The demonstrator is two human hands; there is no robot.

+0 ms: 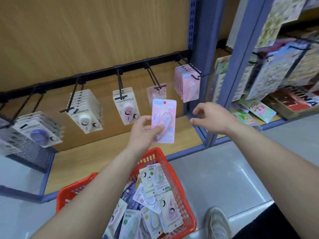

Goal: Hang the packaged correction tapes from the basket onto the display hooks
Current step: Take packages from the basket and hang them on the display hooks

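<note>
My left hand pinches the lower part of a pink packaged correction tape and holds it upright just below a black display hook that carries one pink pack. My right hand hovers to the right of the pack, fingers loosely spread and holding nothing. A red basket below my arms is full of several mixed correction tape packs. More hooks along the black rail hold rows of packs, with a full pink row at the far right.
A blue steel upright borders the bay on the right. Beyond it hang sticker sheets and card packs. The wooden bottom shelf lies under the hooks, with a black mesh box at left. A shoe stands on the grey floor.
</note>
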